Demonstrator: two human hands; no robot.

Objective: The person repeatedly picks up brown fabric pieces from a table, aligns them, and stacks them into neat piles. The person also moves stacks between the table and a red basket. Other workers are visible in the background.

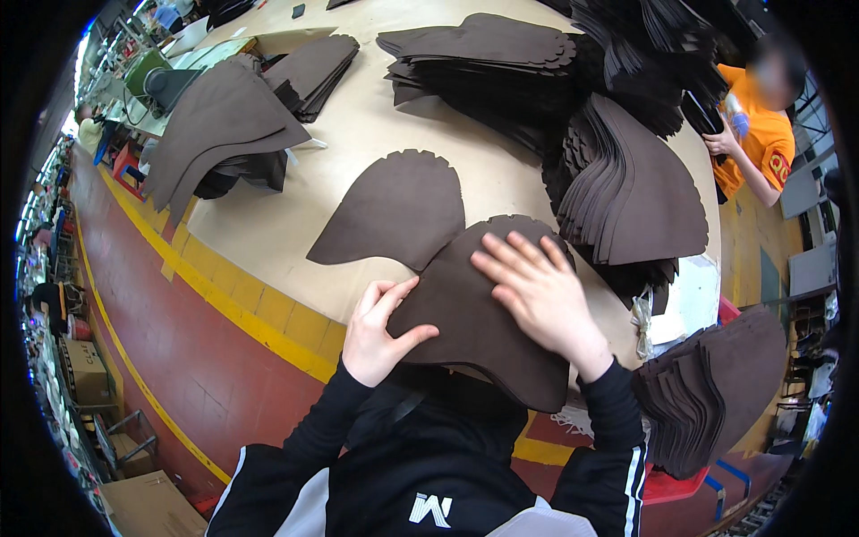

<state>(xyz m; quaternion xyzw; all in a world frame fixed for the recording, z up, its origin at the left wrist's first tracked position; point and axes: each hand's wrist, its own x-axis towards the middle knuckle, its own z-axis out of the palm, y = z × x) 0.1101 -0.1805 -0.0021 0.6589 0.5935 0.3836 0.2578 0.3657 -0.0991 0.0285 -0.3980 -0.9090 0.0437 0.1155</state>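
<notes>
A dark brown cut piece of material (pixel 474 336), curved with a scalloped edge, lies at the near edge of the tan table (pixel 358 125). My left hand (pixel 380 331) pinches its left edge between thumb and fingers. My right hand (pixel 537 291) lies flat on top of it, fingers spread. A second matching brown piece (pixel 394 210) rests flat on the table just beyond, its corner tucked under the first.
Tall stacks of the same brown pieces stand at the right (pixel 626 192), far middle (pixel 483 54), far left (pixel 224 125) and on a red stand (pixel 707 385) by my right elbow. A person in an orange shirt (pixel 756 134) works at the table's far right. Red floor with yellow lines (pixel 179 340) lies left.
</notes>
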